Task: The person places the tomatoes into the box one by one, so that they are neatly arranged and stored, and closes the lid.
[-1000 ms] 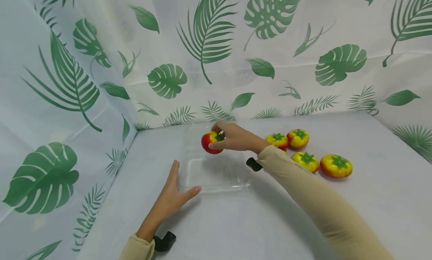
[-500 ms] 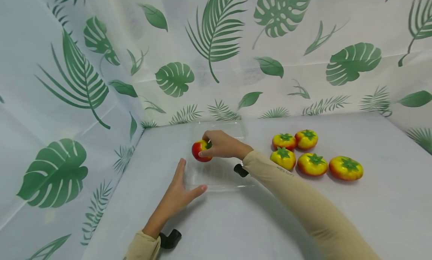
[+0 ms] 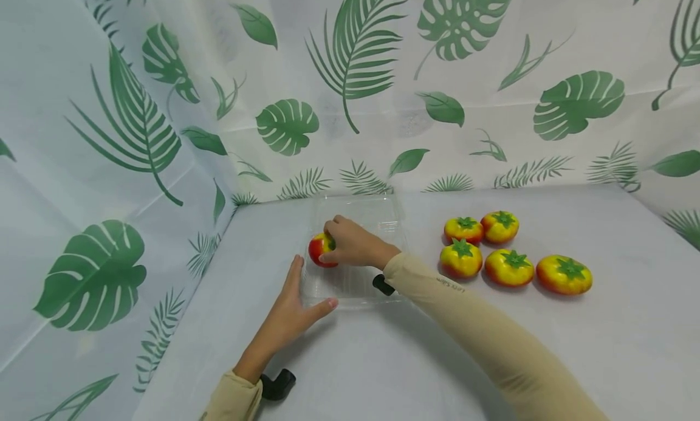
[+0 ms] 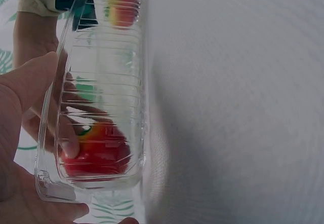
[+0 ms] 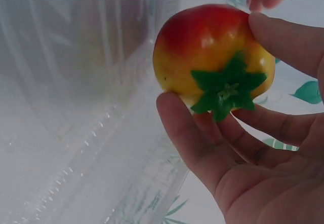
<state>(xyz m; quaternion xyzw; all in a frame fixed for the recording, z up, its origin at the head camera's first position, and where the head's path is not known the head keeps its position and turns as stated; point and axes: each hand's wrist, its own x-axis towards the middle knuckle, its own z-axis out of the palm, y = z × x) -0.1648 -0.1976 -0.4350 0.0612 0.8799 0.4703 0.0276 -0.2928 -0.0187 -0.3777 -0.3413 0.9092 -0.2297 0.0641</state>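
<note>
My right hand (image 3: 352, 242) grips a red-and-yellow tomato (image 3: 319, 249) with a green star-shaped calyx. In the right wrist view, the fingers and thumb hold the tomato (image 5: 202, 51) from its calyx side. It is low inside a clear plastic container (image 3: 350, 302), near the left wall; whether it touches the bottom I cannot tell. The left wrist view shows the tomato (image 4: 104, 150) through the container's ribbed wall. At the container's near left corner lies my left hand (image 3: 287, 314), its fingers straight and thumb spread, against or right beside the wall.
Several more red-and-yellow tomatoes (image 3: 508, 268) stand grouped on the white table (image 3: 415, 360), right of the container. The container's clear lid (image 3: 358, 208) appears folded back behind it. Leaf-patterned curtains (image 3: 383, 129) border the table at the back and left.
My right hand has carried the tomato left and down into the container. The left hand keeps its place at the corner. The head view has shifted slightly.
</note>
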